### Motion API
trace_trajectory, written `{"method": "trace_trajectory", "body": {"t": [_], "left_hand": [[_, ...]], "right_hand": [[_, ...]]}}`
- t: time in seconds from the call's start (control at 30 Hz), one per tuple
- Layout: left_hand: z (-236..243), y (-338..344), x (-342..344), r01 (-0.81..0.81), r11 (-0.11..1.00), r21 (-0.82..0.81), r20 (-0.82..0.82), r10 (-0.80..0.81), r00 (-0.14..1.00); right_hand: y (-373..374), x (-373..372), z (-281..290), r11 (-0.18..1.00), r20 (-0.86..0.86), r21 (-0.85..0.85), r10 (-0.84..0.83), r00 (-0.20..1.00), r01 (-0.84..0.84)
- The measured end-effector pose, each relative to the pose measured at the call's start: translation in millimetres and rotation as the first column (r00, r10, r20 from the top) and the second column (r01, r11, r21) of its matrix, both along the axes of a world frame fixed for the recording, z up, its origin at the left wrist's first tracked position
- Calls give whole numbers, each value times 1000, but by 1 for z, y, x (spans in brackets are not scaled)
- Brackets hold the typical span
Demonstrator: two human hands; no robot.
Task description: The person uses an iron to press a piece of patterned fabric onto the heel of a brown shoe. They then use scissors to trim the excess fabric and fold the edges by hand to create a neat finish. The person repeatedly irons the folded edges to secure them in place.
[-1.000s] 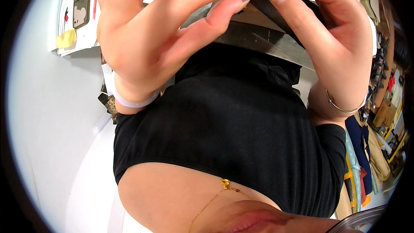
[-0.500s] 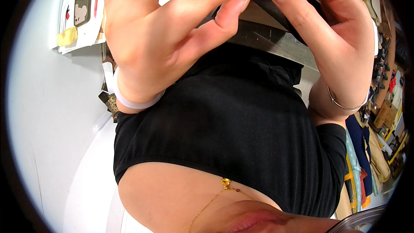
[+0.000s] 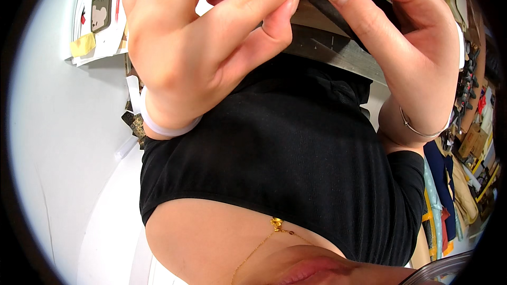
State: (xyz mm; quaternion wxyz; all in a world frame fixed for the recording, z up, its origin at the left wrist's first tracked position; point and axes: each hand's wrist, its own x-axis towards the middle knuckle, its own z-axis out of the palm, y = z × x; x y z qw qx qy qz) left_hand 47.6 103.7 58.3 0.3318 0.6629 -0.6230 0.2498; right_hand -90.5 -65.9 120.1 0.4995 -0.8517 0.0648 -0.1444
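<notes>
A piece of dark grey-black cloth (image 3: 318,2) is held up between my hands at the top of the view. My left hand (image 3: 185,47) has its fingers bent, and its fingertips meet at the cloth's left side in a pinch. My right hand (image 3: 401,37) grips the same cloth from the right, with the thumb pressed on its face and the other fingers curled behind. The upper part of the cloth runs out of the picture. Exactly what lies between the left fingertips is partly hidden.
A grey table edge (image 3: 338,50) runs below the cloth, close to my body. At the upper left, a phone in a patterned case (image 3: 103,2), a red pen (image 3: 118,4) and a yellow note (image 3: 83,45) lie on papers. Fabrics and a cardboard box (image 3: 473,140) crowd the far right.
My left hand has shifted slightly, its fingertips drawing closer together at the cloth. The right hand keeps nearly the same hold, and the cloth has moved only a little.
</notes>
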Motion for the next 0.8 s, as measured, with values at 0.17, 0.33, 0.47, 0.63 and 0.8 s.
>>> {"method": "trace_trajectory", "body": {"t": [0.17,0.33,0.47,0.63,0.8], "left_hand": [[-3,-1,-5,-34,997,-65,-63,29,998],[5,6,-2,-35,995,89,21,34,999],[-21,8,-2,6,1000,-30,-231,-13,973],[-13,3,-15,-28,997,-77,-378,-3,926],[-30,-10,-11,32,955,-296,-344,-138,929]], "right_hand": [[0,-1,-1,998,-17,-69,-1,1000,0],[-3,0,-4,1000,3,30,-2,1000,2],[-1,0,0,1000,15,22,-20,1000,20],[11,1,5,980,4,-191,-58,998,58],[2,-1,-8,998,9,-4,-59,998,59]]}}
